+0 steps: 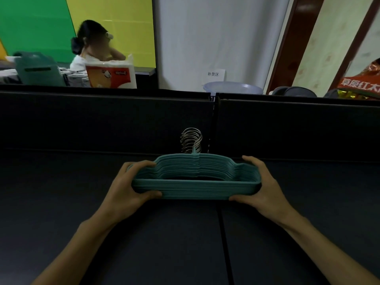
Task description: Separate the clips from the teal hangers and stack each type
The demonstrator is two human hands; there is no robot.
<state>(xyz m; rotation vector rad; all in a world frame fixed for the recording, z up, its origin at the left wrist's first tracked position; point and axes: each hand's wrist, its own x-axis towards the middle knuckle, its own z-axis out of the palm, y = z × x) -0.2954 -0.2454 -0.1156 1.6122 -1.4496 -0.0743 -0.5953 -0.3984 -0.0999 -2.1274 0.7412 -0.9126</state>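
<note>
1. Left hand [131, 185] is wrapped round the left end of the stack of teal hangers [195, 177]: thumb tucked under the near edge, fingers curled over the top of the shoulder.
2. Right hand [260, 186] does the mirror job on the right end, thumb along the front bottom edge, fingers hooked over the far corner. So both hands are gripping the same bundle, one per end.
3. The hangers are all nested together, pretty neat, lined up flat against each other. The stack sits about dead centre of the dark table [82, 223], at or just above the surface, can't tell if it's actually touching.
4. The metal hooks [191, 143] are bunched at the back of the stack and point away from the person, toward the black divider panel [102, 120].
5. Couldn't spot any clips on the hangers from this angle.
6. A seam runs down the table just right of centre, passing under the stack.
7. Past the divider: a pale blue plastic basin [232, 88] in the middle, with a small white paper sign [213, 76] on the wall behind it.
8. Off to the left, a pack of paper rolls [111, 74] with red and orange print, a teal bin [39, 68], and another person [90, 46] seated in front of green and yellow panels.
9. Far right, a red snack bag [362, 81].
</note>
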